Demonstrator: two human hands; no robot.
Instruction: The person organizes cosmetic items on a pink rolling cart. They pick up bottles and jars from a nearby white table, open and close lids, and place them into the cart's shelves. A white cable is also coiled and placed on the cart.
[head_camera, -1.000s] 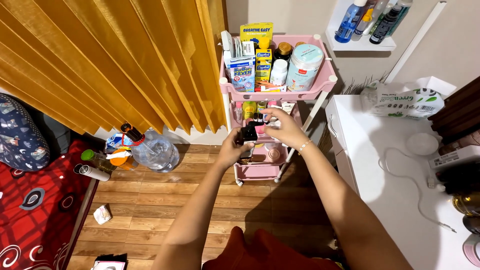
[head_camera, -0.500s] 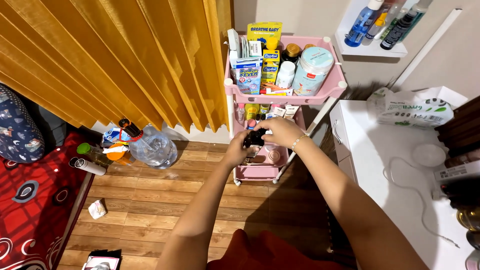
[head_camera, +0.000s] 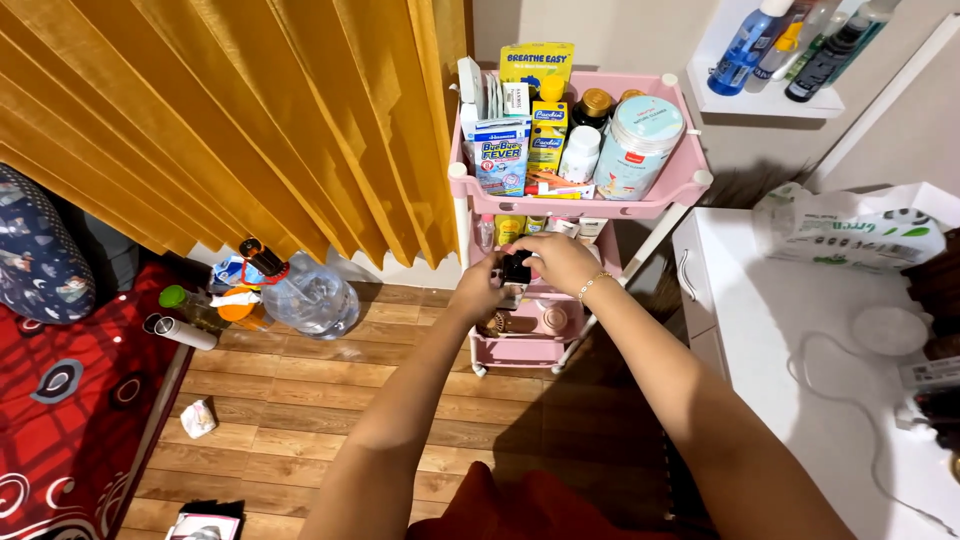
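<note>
Both hands, left hand (head_camera: 480, 288) and right hand (head_camera: 560, 262), close around a small black boxy object (head_camera: 516, 268) (details too small to tell). It sits before the middle shelf of the pink plastic three-tier cart (head_camera: 680, 182), below the cart's crowded top tray.

Pink cart (head_camera: 680, 185), mustard-yellow curtain (head_camera: 230, 130)

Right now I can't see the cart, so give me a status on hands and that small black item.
Left hand and right hand both on small black item. Held before pink cart, middle shelf level. Nothing between hands and cart.
</note>
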